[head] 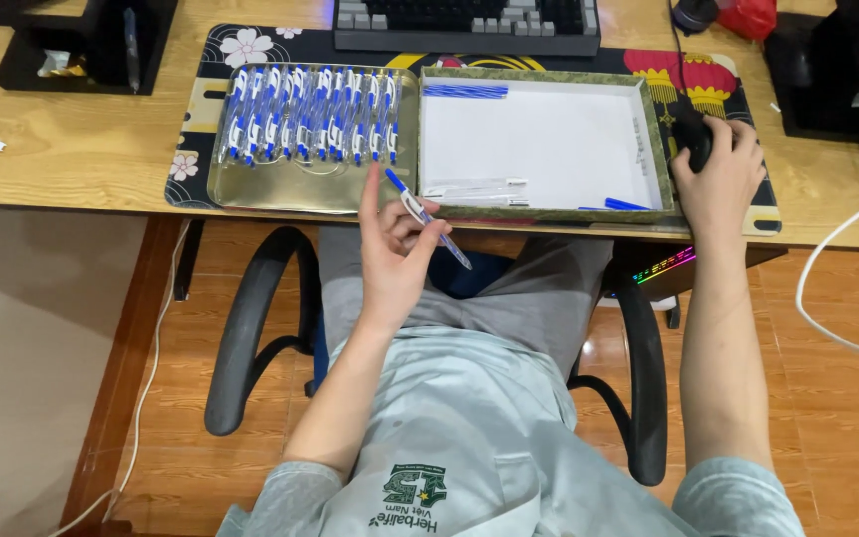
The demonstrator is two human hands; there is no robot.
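Holding a blue-and-white pen (pixel 428 218) in curled fingers, left hand (pixel 395 254) raised; right hand (pixel 720 174) cupped closed over a black mouse (pixel 693 142)

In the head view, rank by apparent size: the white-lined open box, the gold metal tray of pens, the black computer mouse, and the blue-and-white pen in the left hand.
1. White-lined open box, slightly larger than
2. gold metal tray.
3. Blue-and-white pen, though nearer the camera.
4. Black computer mouse, mostly covered by the right hand.

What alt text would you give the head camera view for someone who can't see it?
A seated person's left hand holds a blue and white pen at the desk edge, while the right hand rests on a black mouse. On the desk, a gold tray holds a row of matching pens beside a nearly empty white-lined box.
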